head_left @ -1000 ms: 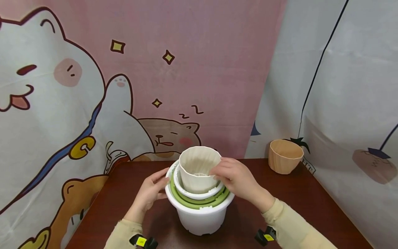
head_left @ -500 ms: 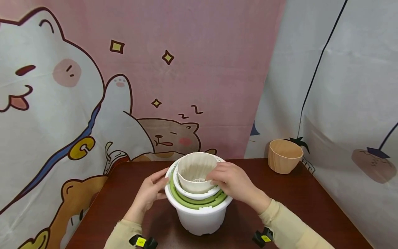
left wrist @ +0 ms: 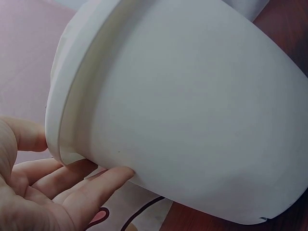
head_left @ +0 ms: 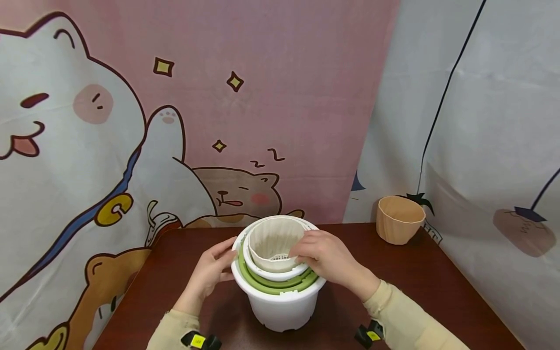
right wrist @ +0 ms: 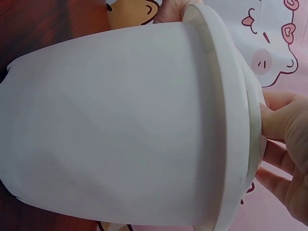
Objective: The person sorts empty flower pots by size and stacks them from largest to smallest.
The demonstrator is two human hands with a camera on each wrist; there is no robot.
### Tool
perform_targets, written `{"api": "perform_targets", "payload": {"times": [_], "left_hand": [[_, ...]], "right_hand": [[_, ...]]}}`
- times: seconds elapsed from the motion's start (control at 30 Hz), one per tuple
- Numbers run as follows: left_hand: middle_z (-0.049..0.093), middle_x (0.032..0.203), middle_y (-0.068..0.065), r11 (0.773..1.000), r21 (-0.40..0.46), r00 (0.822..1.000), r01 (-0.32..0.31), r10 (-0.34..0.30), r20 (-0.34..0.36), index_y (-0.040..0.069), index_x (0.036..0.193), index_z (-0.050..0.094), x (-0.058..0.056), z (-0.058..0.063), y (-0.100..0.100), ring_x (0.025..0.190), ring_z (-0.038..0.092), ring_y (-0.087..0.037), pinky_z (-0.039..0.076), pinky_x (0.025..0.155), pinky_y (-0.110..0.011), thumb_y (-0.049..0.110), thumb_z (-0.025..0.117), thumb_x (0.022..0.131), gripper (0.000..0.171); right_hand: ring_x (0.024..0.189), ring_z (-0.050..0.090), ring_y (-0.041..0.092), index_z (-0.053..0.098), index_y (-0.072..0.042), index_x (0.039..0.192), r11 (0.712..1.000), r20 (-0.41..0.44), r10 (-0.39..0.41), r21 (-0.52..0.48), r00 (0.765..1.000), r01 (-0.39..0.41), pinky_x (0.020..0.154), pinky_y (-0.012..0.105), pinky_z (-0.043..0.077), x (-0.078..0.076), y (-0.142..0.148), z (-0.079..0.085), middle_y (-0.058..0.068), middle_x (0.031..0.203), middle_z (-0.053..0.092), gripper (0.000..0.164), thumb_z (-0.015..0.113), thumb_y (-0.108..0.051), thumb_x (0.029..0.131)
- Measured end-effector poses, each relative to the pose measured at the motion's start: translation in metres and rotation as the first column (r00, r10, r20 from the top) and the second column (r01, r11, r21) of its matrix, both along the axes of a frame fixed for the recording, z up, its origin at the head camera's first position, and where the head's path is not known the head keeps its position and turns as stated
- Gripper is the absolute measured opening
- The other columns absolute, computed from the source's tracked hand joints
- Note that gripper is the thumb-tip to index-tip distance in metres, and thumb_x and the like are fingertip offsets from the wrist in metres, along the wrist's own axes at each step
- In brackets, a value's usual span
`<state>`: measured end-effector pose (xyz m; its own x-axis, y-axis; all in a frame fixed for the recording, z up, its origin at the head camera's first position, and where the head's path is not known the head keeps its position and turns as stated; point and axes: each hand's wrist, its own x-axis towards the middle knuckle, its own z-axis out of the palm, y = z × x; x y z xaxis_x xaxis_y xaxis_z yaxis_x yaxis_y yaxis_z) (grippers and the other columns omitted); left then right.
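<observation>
A large white flowerpot (head_left: 283, 309) stands on the table, with green pots (head_left: 258, 288) and a smaller white pot (head_left: 275, 275) nested inside it. Innermost sits a cream ribbed flowerpot (head_left: 272, 234) with a perforated bottom, its rim a little above the others. My left hand (head_left: 212, 268) grips the large pot's rim on the left; in the left wrist view the thumb lies over the rim and the fingers (left wrist: 113, 180) are under it against the wall. With thumb and fingers, my right hand (head_left: 323, 253) pinches the cream pot's rim on the right side.
A peach-coloured ribbed pot (head_left: 398, 222) stands at the back right corner of the dark red-brown table (head_left: 393, 301). A cartoon-printed cloth (head_left: 297, 121) hangs close behind the table, and a pale cloth hangs along the right.
The cream pot has sunk lower into the nested pots, with my right hand moving down and slightly left on its rim. My left hand has stayed on the large pot's rim.
</observation>
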<state>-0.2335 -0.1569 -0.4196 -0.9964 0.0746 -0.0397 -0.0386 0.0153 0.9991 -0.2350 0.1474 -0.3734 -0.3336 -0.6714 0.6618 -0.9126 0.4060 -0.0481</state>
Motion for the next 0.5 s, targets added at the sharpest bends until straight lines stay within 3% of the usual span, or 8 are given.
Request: {"api": "perform_targets", "payload": {"times": [0.5], "left_hand": [[0.064,0.123,-0.017,1.000,-0.002,1.000,-0.005,0.005,-0.002,0.006,0.142,0.054,-0.0001,-0.0005,0.0004,0.085,0.069,-0.025,0.060,0.068,-0.046,0.014,0.064,0.097,0.046]], "right_hand": [[0.086,0.063,0.008,0.077,-0.019,0.092,1.000,0.033,-0.013,0.003,0.999,0.012,0.077,0.029,0.052,0.0008,-0.0002,0.0014,-0.012,0.088,0.069,0.026,0.085,-0.003,0.073]]}}
